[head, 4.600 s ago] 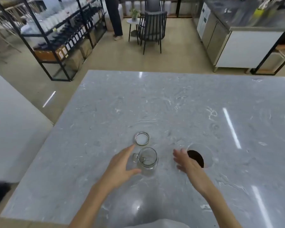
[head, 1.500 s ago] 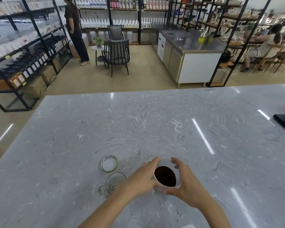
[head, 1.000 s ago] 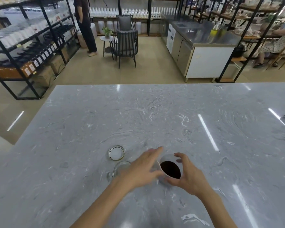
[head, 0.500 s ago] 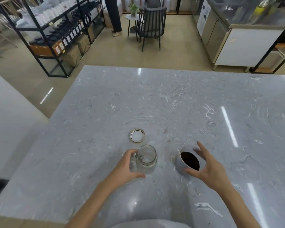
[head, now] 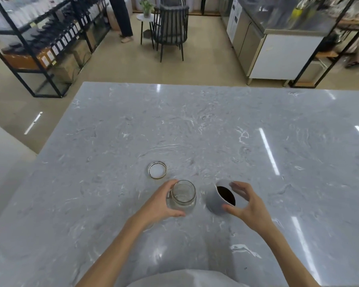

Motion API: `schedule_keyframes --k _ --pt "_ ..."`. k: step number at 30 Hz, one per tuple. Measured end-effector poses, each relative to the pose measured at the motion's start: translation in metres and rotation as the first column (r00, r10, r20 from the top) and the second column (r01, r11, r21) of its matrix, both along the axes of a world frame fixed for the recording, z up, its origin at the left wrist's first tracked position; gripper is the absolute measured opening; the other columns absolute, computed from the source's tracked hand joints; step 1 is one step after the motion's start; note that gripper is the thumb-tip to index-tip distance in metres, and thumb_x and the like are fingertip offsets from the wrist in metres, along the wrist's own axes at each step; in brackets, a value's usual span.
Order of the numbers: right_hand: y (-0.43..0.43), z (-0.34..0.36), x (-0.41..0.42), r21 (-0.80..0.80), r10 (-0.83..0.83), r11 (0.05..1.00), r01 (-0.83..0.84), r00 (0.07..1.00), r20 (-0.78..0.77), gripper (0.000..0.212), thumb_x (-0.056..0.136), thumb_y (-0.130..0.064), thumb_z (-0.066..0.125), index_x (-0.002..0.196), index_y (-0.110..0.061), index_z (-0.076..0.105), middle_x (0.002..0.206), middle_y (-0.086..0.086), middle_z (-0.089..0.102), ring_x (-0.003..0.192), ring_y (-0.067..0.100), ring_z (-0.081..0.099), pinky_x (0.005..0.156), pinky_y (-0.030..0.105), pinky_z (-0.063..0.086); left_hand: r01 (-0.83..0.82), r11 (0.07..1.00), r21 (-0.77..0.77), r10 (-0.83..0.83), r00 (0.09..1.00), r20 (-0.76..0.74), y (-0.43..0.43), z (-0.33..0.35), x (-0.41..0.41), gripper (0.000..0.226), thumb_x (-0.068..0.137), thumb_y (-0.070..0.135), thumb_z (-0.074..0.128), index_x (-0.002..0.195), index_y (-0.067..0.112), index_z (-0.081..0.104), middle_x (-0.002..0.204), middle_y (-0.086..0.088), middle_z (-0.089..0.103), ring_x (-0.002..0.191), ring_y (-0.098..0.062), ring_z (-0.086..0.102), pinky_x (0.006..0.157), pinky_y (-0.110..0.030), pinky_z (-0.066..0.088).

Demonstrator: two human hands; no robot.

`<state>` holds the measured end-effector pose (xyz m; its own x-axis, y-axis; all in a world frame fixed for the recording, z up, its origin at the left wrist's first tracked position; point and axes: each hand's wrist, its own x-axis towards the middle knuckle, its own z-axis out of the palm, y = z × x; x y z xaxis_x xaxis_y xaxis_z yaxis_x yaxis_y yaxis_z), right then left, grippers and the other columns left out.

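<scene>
Grey marble table (head: 216, 131) fills the view, glossy with streaks of light. Near its front edge, the left hand (head: 160, 206) wraps round the clear glass jar (head: 183, 195), thumb on the near side and fingers on the far side. The jar stands upright and open-mouthed. Just to its right, the right hand (head: 249, 206) clasps the white cup (head: 214, 200) between thumb and fingers. The cup is tipped, its dark inside showing. Smallest of all, the round lid (head: 157, 170) lies flat just beyond the jar, untouched.
</scene>
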<state>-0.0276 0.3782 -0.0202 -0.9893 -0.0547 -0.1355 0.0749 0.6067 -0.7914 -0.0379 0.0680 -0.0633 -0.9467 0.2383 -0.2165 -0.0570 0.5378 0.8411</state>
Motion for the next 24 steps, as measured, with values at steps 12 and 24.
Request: schedule_keyframes --k 12,24 --pt "0.009 0.058 -0.023 0.299 0.125 0.946 -0.122 0.992 0.012 0.099 0.051 -0.077 0.076 0.136 -0.044 0.039 0.131 -0.030 0.054 0.120 -0.009 0.052 0.097 0.025 0.046 0.029 0.999 -0.035 -0.030 0.999 -0.039 0.018 0.026 -0.007 0.090 0.051 0.054 0.094 0.124 0.061 0.042 0.122 0.039 0.057 0.112 0.015 0.055 0.086 -0.006 0.040" --pt "-0.018 0.161 -0.074 0.816 0.594 0.473 -0.333 0.804 -0.016 0.081 0.067 -0.076 0.065 0.138 -0.052 0.035 0.130 -0.029 0.054 0.106 0.008 0.064 0.069 0.025 0.043 0.077 0.969 -0.235 -0.128 0.970 -0.209 0.052 0.086 -0.016 0.096 0.059 0.064 0.085 0.142 0.044 0.041 0.125 0.014 0.059 0.105 -0.004 0.060 0.091 -0.030 0.053"
